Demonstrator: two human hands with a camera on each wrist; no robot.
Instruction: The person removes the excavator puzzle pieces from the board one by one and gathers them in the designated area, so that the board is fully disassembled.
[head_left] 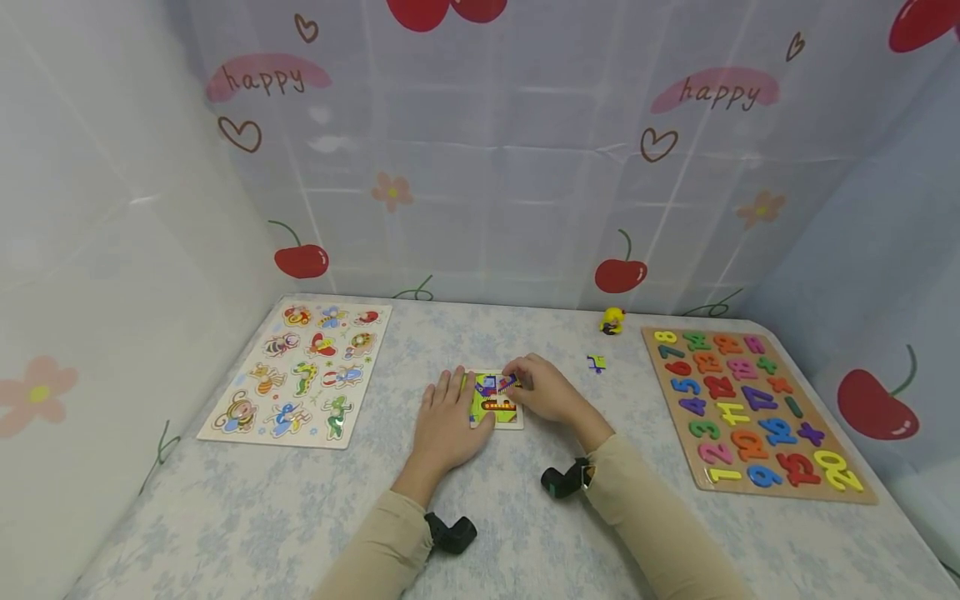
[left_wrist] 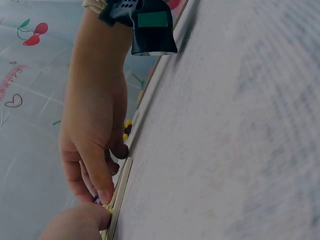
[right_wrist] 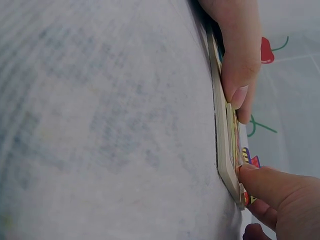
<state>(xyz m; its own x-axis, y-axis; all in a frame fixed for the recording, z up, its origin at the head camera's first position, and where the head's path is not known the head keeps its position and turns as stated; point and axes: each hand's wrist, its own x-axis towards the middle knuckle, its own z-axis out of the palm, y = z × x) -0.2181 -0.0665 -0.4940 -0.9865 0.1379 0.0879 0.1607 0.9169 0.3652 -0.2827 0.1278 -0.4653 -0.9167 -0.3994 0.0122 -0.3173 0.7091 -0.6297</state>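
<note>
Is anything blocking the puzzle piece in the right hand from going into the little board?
Nothing visible is. The right hand pinches the puzzle piece right at the little board. The left hand rests on the board's left side, not between them.

The head view looks forward and down from above the table point(head_left: 517, 533); both wrist views, low, close and rolled sideways, skim its surface and share the small puzzle board point(right_wrist: 223, 150).
</note>
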